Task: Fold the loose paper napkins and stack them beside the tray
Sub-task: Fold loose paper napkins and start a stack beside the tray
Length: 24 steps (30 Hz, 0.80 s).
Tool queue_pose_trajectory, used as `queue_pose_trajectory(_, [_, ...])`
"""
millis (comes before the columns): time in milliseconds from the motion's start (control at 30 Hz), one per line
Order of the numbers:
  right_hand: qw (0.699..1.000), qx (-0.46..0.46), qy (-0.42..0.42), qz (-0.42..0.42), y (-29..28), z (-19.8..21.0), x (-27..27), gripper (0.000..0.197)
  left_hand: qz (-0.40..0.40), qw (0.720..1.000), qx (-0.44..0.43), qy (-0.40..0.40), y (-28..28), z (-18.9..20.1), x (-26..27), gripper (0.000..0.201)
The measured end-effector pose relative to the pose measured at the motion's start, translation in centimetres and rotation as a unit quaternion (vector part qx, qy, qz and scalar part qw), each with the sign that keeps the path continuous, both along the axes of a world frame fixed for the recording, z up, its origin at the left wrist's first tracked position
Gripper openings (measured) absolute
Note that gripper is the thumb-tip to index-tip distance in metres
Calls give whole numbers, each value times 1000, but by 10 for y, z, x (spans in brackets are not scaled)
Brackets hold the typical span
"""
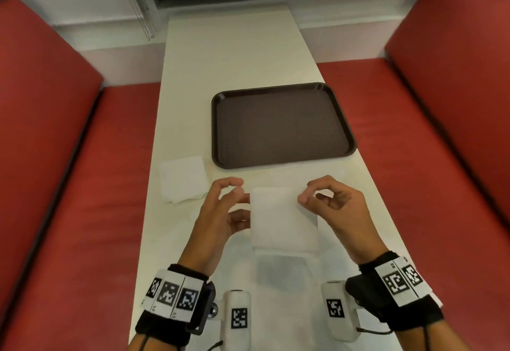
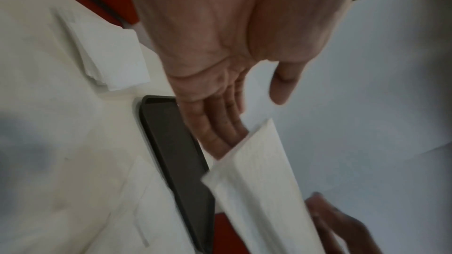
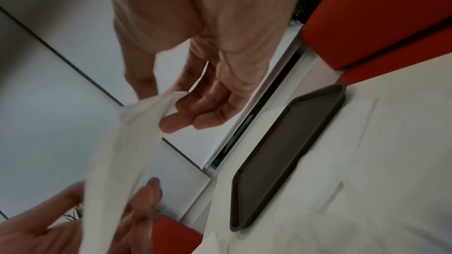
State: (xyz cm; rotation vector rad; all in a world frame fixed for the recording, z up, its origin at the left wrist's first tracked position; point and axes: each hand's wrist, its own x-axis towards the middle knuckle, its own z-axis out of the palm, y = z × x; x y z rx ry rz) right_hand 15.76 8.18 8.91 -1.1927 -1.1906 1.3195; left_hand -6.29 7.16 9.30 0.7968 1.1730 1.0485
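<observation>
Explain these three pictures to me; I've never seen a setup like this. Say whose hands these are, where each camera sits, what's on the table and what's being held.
No machine here: a person works with bare hands, wearing marker bands and a camera on each wrist, plus one on the head. The head view looks down on a pale table between red benches. On it lie a dark tray and a small napkin stack beside it. The left hand and right hand hold one white napkin by its edges. The wrist views show that napkin close up.
</observation>
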Motion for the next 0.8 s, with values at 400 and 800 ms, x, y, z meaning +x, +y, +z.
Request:
queue_pose_trajectory(400, [998, -50, -49, -8, 37, -23, -85, 27, 20, 981, -19, 193, 43, -41, -102, 16])
queue_pose_trajectory(800, [981, -91, -154, -72, 51, -52, -53, 24, 113, 883, -78, 450, 115, -101, -176, 23])
